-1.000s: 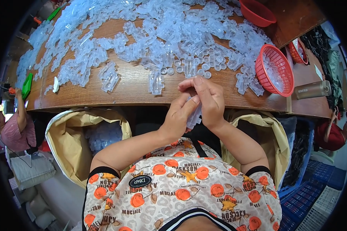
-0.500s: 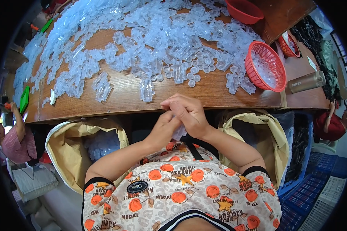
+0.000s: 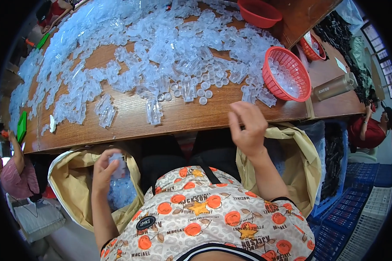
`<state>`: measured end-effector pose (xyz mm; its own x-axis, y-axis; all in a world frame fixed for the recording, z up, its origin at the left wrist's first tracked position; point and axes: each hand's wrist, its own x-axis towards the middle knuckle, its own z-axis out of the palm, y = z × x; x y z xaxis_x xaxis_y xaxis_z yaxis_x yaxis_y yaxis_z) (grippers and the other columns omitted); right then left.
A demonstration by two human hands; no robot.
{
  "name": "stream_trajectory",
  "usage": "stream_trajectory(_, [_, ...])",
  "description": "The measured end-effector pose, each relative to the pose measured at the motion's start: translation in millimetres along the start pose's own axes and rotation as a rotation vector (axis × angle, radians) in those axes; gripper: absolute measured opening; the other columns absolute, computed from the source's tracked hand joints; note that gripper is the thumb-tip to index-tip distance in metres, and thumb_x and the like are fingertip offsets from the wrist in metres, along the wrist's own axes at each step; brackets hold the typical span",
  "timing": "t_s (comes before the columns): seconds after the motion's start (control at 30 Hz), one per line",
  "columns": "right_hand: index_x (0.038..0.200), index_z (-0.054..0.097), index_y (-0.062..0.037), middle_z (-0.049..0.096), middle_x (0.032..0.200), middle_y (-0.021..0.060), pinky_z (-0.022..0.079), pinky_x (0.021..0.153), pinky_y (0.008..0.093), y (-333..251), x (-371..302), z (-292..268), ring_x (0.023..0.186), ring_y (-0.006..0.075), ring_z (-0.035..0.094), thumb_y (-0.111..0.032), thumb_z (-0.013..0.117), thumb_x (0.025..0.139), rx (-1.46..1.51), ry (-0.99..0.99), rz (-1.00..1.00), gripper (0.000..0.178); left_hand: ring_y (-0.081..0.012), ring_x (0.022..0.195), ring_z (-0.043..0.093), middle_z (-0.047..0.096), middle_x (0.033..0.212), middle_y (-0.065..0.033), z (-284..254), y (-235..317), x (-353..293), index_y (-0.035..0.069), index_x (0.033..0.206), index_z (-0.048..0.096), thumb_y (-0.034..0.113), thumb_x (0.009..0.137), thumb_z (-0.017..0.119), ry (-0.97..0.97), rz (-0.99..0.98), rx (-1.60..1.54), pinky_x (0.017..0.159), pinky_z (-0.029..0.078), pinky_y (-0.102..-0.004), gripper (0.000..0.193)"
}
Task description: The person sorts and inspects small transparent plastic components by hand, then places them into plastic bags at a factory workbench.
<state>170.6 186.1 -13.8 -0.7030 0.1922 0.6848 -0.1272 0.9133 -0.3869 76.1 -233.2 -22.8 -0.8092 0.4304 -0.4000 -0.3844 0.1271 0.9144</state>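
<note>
My left hand [image 3: 104,169] grips a clear plastic part [image 3: 118,167] between thumb and fingers, over the mouth of the left cream-coloured sack [image 3: 69,174]. Similar clear parts [image 3: 124,191] lie inside that sack. My right hand [image 3: 249,128] hovers at the table's front edge, thumb apart from slightly bent fingers, with nothing visible in it. Ahead of it on the wooden table [image 3: 196,117] lie small round clear caps [image 3: 203,100] and several clear plastic pieces [image 3: 153,112]. A large heap of such pieces [image 3: 161,52] covers the table farther back.
A red basket [image 3: 287,71] of small clear parts stands at the right, beside a brown bottle [image 3: 335,87]. Behind it is a red bowl [image 3: 260,13]. A second sack [image 3: 300,165] opens below my right arm. Blue crates [image 3: 348,209] stand farther right. Other people sit at both sides.
My hands were together at my front and have parted. The left has moved to the left sack with the clear part; the right has moved right and opened.
</note>
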Motion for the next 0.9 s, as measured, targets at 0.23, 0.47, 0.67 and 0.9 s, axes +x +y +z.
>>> stream_trajectory(0.23, [0.096, 0.067, -0.0014, 0.065, 0.097, 0.0103, 0.05, 0.076, 0.0396, 34, -4, -12, 0.088, 0.031, 0.062, -0.001, 0.067, 0.079, -0.209, -0.037, 0.103, 0.017, -0.0397, 0.098, 0.066, 0.066, 0.112, -0.0229, -68, -60, -14, 0.004, 0.127, 0.061, 0.022, 0.08, 0.077, -0.017, -0.5, 1.621, 0.084, 0.054, -0.0409, 0.053])
stream_trajectory(0.47, [0.092, 0.068, -0.0029, 0.066, 0.087, 0.0108, 0.051, 0.072, 0.0393, 17, 16, 2, 0.082, 0.0306, 0.064, -0.003, 0.068, 0.08, 0.051, -0.037, 0.069, 0.012, -0.0084, 0.075, 0.061, 0.07, 0.084, -0.0126, 4, 41, 12, -0.003, 0.117, 0.065, 0.017, 0.089, 0.07, -0.214, 0.147, 0.579, 0.067, 0.051, -0.0298, 0.035])
stream_trajectory(0.67, [0.09, 0.069, -0.0039, 0.067, 0.085, 0.0103, 0.051, 0.068, 0.037, -13, 40, 35, 0.079, 0.0287, 0.065, -0.008, 0.07, 0.081, 0.15, -0.196, 0.001, 0.01, -0.0329, 0.081, 0.067, 0.07, 0.094, -0.018, 98, 81, 90, -0.003, 0.128, 0.055, 0.031, 0.083, 0.076, 0.197, 0.422, 1.003, 0.07, 0.052, -0.0396, 0.061])
stream_trajectory(0.9, [0.088, 0.067, -0.0082, 0.063, 0.081, 0.0076, 0.051, 0.064, 0.0389, -27, 43, 61, 0.076, 0.0275, 0.065, -0.023, 0.079, 0.074, -0.026, -0.234, -0.011, 0.024, -0.0388, 0.094, 0.066, 0.065, 0.11, -0.022, 121, 54, 113, -0.001, 0.134, 0.042, 0.023, 0.076, 0.08, 0.304, 0.645, 1.144, 0.078, 0.053, -0.0435, 0.074])
